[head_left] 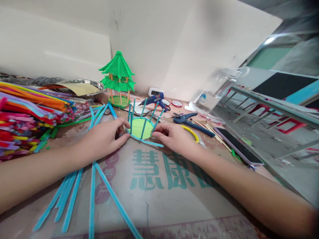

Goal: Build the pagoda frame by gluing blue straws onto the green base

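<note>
A round light-green base (141,127) with several upright blue posts (144,127) stands in front of me. A light-blue pipe cleaner (149,142) runs along its near edge, its free end sticking out to the right. My left hand (112,134) is closed at the left edge, thumb and fingers pinching the pipe cleaner against the base. At the right edge, my right hand (173,136) holds the base between thumb and fingers. Several more blue pipe cleaners (92,196) lie under and around my left forearm.
Behind stands a green pavilion model (119,78). A blue glue gun (156,100), blue-handled pliers (195,124), a yellow ring (193,133), wooden sticks (219,136) and a phone (238,146) lie to the right, near a clear jug (211,93). Colourful pipe cleaner bundles (30,113) fill the left.
</note>
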Tool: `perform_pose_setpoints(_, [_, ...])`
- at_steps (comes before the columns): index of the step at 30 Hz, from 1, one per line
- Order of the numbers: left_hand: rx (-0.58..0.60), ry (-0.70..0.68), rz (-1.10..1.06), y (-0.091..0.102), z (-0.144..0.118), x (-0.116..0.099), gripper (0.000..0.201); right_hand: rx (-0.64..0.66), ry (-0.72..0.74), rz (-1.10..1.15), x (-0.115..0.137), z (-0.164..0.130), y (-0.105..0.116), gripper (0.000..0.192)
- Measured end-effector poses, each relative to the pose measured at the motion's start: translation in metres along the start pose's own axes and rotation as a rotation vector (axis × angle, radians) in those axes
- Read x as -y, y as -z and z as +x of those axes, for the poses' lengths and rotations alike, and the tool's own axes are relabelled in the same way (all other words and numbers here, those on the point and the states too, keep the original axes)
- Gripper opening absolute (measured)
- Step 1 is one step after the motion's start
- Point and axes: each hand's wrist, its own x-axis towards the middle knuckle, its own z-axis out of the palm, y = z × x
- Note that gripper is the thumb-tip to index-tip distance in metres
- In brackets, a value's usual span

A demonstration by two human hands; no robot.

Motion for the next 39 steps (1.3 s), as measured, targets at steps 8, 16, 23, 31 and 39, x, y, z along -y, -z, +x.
perform_pose_setpoints(8, [0.013,-0.225,0.142,0.003,-0.013,-0.013,0.038,0.032,0.174,-0.217,0.009,-0.028,0.015,0.032])
perform_pose_setpoints(16, [0.045,-0.194,0.132,-0.004,-0.005,-0.011,0.04,-0.02,0.37,-0.429,0.012,-0.035,-0.001,0.019])
perform_pose_setpoints(23, [0.087,-0.146,0.108,-0.003,-0.004,-0.012,0.044,-0.083,0.404,-0.402,-0.004,-0.024,0.001,0.007])
perform_pose_setpoints(31, [0.092,-0.156,0.114,-0.004,-0.002,-0.013,0.043,-0.103,0.407,-0.45,-0.006,-0.02,0.004,0.007])
perform_pose_setpoints(39, [0.08,-0.168,0.122,-0.003,-0.003,-0.011,0.043,-0.096,0.527,-0.586,-0.007,-0.02,0.0,0.014])
